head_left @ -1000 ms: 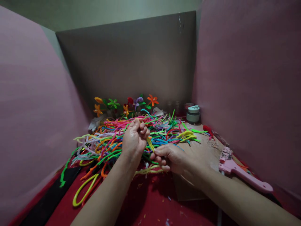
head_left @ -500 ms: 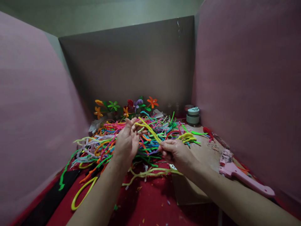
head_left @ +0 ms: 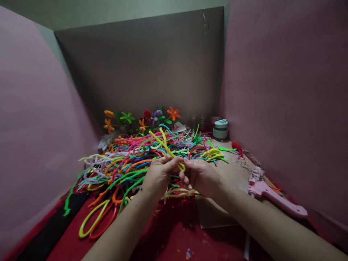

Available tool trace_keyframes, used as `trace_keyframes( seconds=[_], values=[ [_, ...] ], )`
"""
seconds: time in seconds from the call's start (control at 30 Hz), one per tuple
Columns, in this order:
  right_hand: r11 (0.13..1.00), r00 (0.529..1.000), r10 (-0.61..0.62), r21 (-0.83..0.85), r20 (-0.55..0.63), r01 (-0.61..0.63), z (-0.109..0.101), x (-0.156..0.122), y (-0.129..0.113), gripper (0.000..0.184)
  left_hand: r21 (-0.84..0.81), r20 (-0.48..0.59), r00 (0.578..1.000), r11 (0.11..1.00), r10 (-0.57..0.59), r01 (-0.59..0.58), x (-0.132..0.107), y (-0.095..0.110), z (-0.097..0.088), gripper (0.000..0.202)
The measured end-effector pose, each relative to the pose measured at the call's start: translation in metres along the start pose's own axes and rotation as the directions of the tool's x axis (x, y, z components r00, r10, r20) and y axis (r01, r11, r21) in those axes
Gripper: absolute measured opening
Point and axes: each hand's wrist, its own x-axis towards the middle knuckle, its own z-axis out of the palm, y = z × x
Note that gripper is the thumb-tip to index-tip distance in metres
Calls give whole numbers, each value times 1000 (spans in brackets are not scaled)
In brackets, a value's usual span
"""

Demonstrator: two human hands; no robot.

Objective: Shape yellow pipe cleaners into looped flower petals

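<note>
A yellow pipe cleaner (head_left: 164, 142) is folded double, its two loose ends pointing up and away over the pile and its bent end between my hands. My left hand (head_left: 160, 172) pinches the doubled strands just above the bend. Close against it, my right hand (head_left: 202, 175) has its thumb and fingertips at the looped end. Its other fingers are curled and partly hidden. Beneath and behind both hands spreads a heap of pipe cleaners (head_left: 130, 163) in many colours.
Pipe-cleaner flowers (head_left: 174, 113) stand at the back. A lidded jar (head_left: 220, 130) is at the back right. A pink glue gun (head_left: 274, 195) lies on the right, near a yellow bundle (head_left: 212, 154). Panels enclose three sides. Scraps dot the red cloth (head_left: 168, 235).
My left hand has come down and right from its raised, spread position and now grips the yellow pipe cleaner beside my right hand. The view has shifted slightly.
</note>
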Motion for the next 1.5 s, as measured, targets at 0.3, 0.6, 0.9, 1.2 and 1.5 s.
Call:
trace_keyframes(
  seconds=[0.3,0.6,0.9,1.2,1.5],
  values=[
    [983,990,107,142,87,-119,-3,-3,1,16,-46,-67,997,999,-24,21,-1,4,1,17],
    [957,975,207,190,80,-219,-11,4,8,16,117,-83,997,993,4,5,0,3,-5,21],
    [994,999,46,-101,24,-43,-4,-1,0,27,152,-148,986,987,73,-51,0,1,-5,19],
    [938,987,-100,-342,-126,51,3,0,-2,24,242,-249,958,967,143,-81,-1,4,0,18],
    [763,975,-144,-646,-170,0,17,-5,-3,24,474,-372,867,871,332,-130,1,16,-4,34]
  ],
)
